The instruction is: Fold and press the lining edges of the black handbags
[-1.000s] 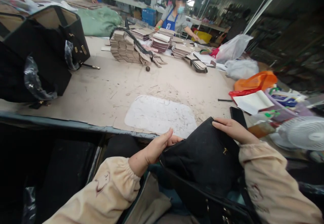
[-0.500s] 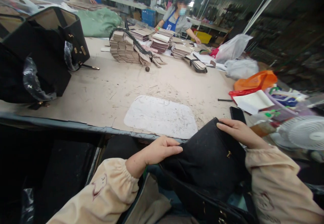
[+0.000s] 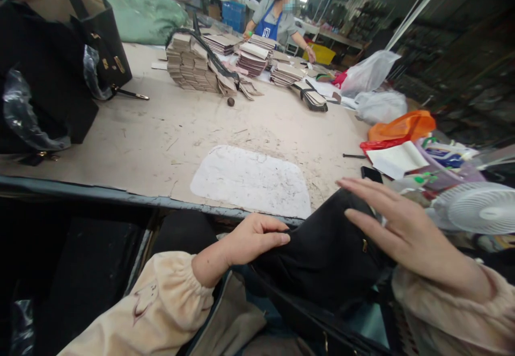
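A black handbag [image 3: 317, 259] with gold-coloured fittings lies tilted across my lap at the table's front edge. My left hand [image 3: 257, 238] pinches the bag's edge between thumb and fingers. Over the bag's upper right corner is my right hand [image 3: 398, 222], its fingers stretched out and the thumb apart from them; whether it still touches the fabric I cannot tell. Just beyond the bag, a white sheet with rounded corners [image 3: 253, 179] lies on the table [image 3: 161, 131]. The lower part of the bag is cut off by the frame.
Black bags [image 3: 48, 72] with plastic-wrapped handles stand at the left. Several stacks of brown pieces [image 3: 193, 64] sit at the back, before a co-worker in a blue apron [image 3: 267, 26]. Plastic bags [image 3: 374, 77], a phone [image 3: 370, 174] and a white fan [image 3: 478, 208] are at the right.
My right hand has let go of the bag's upper corner and lifted, with its fingers straightened. The left hand keeps its pinch. The view has shifted slightly.
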A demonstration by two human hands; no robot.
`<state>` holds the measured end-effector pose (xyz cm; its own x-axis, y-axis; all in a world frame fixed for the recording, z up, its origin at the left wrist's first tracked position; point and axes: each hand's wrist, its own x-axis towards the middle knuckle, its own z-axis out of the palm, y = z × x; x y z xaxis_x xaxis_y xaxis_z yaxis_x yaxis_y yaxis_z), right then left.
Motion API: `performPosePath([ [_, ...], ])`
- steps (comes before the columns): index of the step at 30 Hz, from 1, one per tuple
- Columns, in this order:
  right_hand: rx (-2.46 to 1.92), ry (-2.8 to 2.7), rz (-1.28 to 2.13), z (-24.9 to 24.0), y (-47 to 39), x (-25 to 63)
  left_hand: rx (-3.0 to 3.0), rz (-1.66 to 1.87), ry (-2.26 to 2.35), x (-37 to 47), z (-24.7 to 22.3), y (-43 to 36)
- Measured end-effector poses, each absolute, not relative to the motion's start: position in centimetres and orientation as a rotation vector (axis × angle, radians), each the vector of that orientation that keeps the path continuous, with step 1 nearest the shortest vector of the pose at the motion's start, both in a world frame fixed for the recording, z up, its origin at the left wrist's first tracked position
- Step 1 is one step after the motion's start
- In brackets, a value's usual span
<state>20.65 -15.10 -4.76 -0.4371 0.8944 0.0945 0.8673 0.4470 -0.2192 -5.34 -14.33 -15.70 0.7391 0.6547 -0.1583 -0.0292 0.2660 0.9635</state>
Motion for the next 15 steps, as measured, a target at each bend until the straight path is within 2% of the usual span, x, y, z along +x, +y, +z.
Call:
performPosePath([
  [5, -1.233, -2.773, 0.327, -6.0, -15.8, 15.3, 1.39, 0.593, 0.679, -5.3, -15.3, -14.4],
  [10, -1.26, -2.731, 0.475, -6.9, -15.6, 14.6, 1.491, 0.548, 0.622, -5.9, -14.5, -14.5],
  [15, -1.327, -2.672, 0.537, -6.4, -15.7, 15.0, 1.54, 0.321, 0.564, -7.5, -13.7, -14.1],
])
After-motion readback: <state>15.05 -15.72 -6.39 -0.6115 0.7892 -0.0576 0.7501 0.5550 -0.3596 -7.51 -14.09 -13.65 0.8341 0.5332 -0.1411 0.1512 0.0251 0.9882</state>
